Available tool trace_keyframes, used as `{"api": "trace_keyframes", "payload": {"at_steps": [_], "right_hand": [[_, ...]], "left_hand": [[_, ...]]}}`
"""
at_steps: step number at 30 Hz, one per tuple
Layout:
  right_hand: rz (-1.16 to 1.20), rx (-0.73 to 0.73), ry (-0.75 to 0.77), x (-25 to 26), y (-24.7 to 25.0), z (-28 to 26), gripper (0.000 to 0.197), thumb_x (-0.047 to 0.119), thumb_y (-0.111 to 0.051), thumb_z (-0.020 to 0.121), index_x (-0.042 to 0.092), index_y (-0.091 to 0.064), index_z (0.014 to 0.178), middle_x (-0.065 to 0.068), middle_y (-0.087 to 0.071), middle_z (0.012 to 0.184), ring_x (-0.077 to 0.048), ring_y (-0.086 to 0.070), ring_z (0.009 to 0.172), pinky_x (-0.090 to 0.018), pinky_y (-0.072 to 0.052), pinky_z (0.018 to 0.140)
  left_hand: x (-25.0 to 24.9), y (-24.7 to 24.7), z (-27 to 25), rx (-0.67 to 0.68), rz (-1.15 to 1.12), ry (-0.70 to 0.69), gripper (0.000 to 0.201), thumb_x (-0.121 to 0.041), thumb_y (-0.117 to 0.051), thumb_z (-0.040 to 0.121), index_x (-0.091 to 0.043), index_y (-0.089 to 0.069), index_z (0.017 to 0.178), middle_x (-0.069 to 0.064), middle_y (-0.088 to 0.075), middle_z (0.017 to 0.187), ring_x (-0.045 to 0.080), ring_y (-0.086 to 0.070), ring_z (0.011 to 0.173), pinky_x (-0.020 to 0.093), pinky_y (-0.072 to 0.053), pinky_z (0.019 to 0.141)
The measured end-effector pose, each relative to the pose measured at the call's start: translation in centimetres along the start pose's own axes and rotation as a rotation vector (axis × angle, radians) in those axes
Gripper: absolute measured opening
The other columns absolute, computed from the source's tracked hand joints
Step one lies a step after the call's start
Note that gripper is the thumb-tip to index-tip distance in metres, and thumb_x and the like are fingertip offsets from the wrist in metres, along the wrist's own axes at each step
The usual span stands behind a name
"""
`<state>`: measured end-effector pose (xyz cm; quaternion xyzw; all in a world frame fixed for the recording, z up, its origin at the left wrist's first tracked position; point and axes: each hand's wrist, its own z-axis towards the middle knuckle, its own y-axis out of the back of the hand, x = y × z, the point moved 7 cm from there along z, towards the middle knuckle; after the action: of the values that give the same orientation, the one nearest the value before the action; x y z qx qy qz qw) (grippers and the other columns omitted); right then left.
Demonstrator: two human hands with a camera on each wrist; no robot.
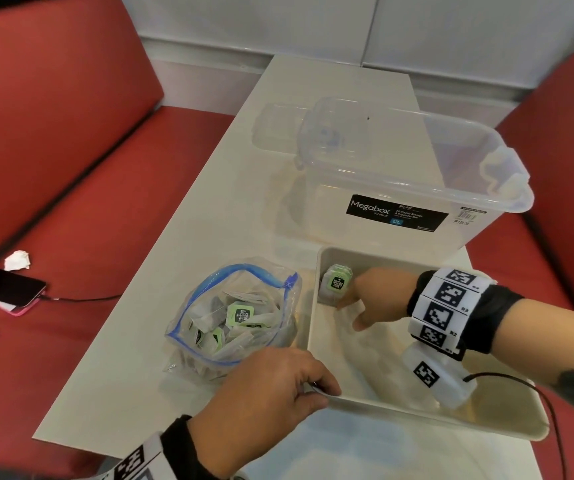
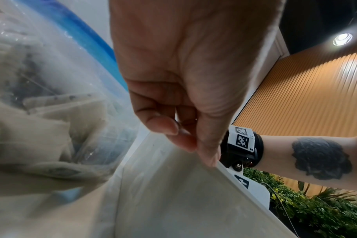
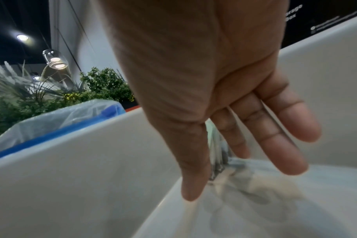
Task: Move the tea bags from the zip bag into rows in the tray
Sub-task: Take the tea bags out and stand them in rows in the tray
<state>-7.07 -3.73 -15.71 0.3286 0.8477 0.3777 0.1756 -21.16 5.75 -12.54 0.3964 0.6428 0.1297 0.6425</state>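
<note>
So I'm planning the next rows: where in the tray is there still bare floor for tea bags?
Most of the tray floor is bare, from the right hand to the near and right walls. Only the far left corner is crowded: a few tea bags stand there against the wall. The left hand grips the near left rim, beside the zip bag.

A clear storage box point(image 1: 403, 188) on the table point(image 1: 209, 209); phone point(image 1: 8, 288) on the red bench point(image 1: 88, 202).
</note>
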Motion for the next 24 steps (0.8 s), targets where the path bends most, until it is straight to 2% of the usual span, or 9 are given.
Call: {"api": "trace_keyframes", "payload": {"at_steps": [3, 10, 16, 18, 21, 24], "right_hand": [[0.015, 0.008, -0.015, -0.11, -0.18, 0.11, 0.059, 0.045, -0.059, 0.086, 0.032, -0.041, 0.141, 0.000, -0.057, 0.130, -0.021, -0.051, 0.119, -0.031, -0.042, 0.098], [0.025, 0.006, -0.012, 0.60, -0.15, 0.46, 0.064, 0.045, -0.061, 0.086, 0.026, -0.039, 0.143, -0.001, -0.059, 0.129, -0.022, -0.052, 0.119, -0.035, -0.043, 0.099], [0.009, 0.021, -0.015, 0.44, 0.01, 0.34, 0.064, 0.044, -0.061, 0.086, 0.027, -0.038, 0.143, 0.001, -0.057, 0.131, -0.021, -0.051, 0.120, -0.033, -0.041, 0.100], [0.010, 0.022, -0.014, 0.44, 0.03, 0.35, 0.063, 0.043, -0.062, 0.086, 0.027, -0.039, 0.142, 0.001, -0.057, 0.131, -0.021, -0.051, 0.120, -0.032, -0.041, 0.100], [0.012, 0.018, -0.025, 0.34, 0.03, 0.31, 0.061, 0.043, -0.062, 0.085, 0.026, -0.044, 0.140, 0.000, -0.058, 0.129, -0.021, -0.053, 0.117, -0.033, -0.042, 0.099], [0.023, 0.007, -0.026, 0.19, 0.19, -0.19, 0.055, 0.042, -0.062, 0.086, 0.029, -0.048, 0.137, 0.004, -0.058, 0.130, -0.018, -0.052, 0.118, -0.026, -0.039, 0.097]], "left_hand": [[-0.06, -0.01, 0.00, -0.003, -0.007, -0.006, 0.017, -0.032, -0.063, 0.086, -0.034, -0.069, 0.102, -0.022, -0.061, 0.089, -0.018, -0.047, 0.076, 0.001, -0.033, 0.068], [-0.04, 0.07, -0.02, -0.015, -0.015, -0.017, 0.016, -0.032, -0.064, 0.086, -0.034, -0.069, 0.101, -0.027, -0.054, 0.078, -0.017, -0.048, 0.076, 0.002, -0.034, 0.069], [-0.04, 0.11, 0.04, -0.020, -0.011, -0.018, 0.016, -0.032, -0.064, 0.086, -0.034, -0.069, 0.101, -0.029, -0.052, 0.076, -0.019, -0.047, 0.077, 0.001, -0.033, 0.068], [0.01, 0.06, -0.04, -0.020, -0.008, -0.019, 0.017, -0.032, -0.064, 0.086, -0.034, -0.069, 0.102, -0.027, -0.056, 0.080, -0.019, -0.047, 0.077, 0.001, -0.033, 0.068], [0.05, 0.04, -0.01, -0.024, -0.003, -0.019, 0.018, -0.032, -0.063, 0.086, -0.035, -0.068, 0.103, -0.020, -0.064, 0.095, -0.016, -0.048, 0.076, 0.002, -0.035, 0.069], [-0.23, 0.44, -0.35, -0.050, -0.049, -0.029, 0.022, -0.033, -0.066, 0.084, -0.037, -0.067, 0.105, -0.022, -0.064, 0.108, -0.006, -0.054, 0.076, 0.007, -0.042, 0.072]]}}
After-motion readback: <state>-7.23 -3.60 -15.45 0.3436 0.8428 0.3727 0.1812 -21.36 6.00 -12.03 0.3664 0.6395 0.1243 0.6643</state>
